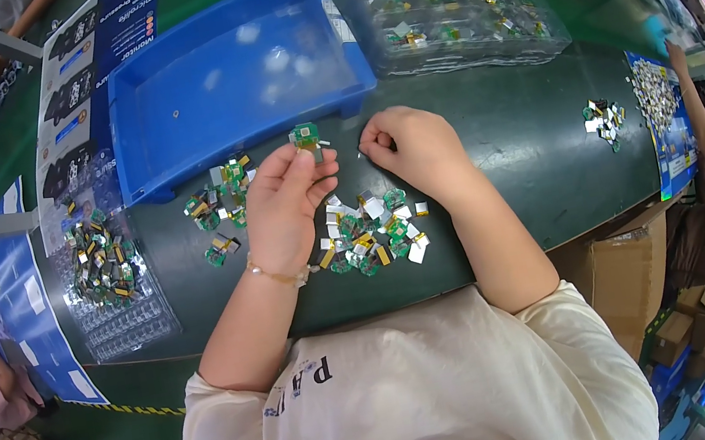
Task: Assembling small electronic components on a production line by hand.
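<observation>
My left hand (283, 209) pinches small green circuit board (306, 138) above dark green table (527, 142); right hand (412, 151) closed beside it, loose board pile (371, 234) below, blue tray (224, 82) behind.

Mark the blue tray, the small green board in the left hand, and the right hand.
blue tray (173, 162), head view, front rim
green board (306, 136), head view, middle of board
left hand (284, 208), head view, back of hand
right hand (415, 148), head view, knuckles

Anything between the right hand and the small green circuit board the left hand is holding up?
Nothing visible. The left hand pinches the small green circuit board at its fingertips above the dark green table. The right hand sits just beside it, with only a bare gap between them; the pile of boards lies nearer the body.
</observation>
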Demonstrator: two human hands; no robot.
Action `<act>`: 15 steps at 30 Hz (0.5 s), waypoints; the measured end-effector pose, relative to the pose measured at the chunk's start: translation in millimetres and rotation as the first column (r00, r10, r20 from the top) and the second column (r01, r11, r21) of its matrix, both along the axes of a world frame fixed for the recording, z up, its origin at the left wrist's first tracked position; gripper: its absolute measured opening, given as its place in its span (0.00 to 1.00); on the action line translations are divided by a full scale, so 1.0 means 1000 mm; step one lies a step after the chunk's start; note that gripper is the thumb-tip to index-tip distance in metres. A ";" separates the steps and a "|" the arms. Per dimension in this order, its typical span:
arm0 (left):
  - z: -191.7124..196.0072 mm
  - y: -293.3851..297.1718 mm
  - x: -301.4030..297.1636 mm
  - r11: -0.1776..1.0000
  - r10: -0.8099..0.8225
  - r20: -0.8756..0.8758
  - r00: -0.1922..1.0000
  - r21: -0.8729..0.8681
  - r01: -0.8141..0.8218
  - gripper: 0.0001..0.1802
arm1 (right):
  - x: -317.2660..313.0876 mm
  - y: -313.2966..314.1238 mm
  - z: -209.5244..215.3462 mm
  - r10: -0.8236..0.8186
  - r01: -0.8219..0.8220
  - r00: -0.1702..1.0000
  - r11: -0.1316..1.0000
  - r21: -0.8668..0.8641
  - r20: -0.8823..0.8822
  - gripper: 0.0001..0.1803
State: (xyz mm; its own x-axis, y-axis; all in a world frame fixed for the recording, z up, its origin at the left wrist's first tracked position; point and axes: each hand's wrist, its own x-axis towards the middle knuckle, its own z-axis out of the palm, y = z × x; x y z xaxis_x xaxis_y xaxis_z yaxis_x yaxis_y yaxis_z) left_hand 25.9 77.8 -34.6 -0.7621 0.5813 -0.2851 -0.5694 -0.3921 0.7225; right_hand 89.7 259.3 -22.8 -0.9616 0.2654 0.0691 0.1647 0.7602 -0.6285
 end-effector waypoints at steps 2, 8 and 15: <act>-0.002 -0.002 0.000 0.999 -0.015 -0.051 0.999 -0.034 0.013 0.06 | 0.000 -0.001 -0.001 0.003 -0.003 1.000 0.998 0.063 0.000 0.07; 0.017 -0.010 0.002 0.988 0.014 -0.342 0.939 -0.139 -0.065 0.03 | -0.001 -0.002 -0.004 -0.073 0.079 0.995 0.993 0.086 -0.069 0.14; 0.055 -0.056 -0.007 0.648 -0.400 -0.805 0.438 -0.586 -0.486 0.08 | 0.004 -0.001 0.003 -0.088 0.089 0.995 0.996 0.016 -0.040 0.12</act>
State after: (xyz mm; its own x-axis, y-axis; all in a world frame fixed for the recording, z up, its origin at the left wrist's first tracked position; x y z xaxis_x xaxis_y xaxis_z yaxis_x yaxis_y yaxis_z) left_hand 19.1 21.6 20.5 -0.8321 0.4966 0.2471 0.4873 0.4417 0.7533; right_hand 93.3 258.7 -19.5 -0.9309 0.3479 0.1115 0.2075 0.7548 -0.6223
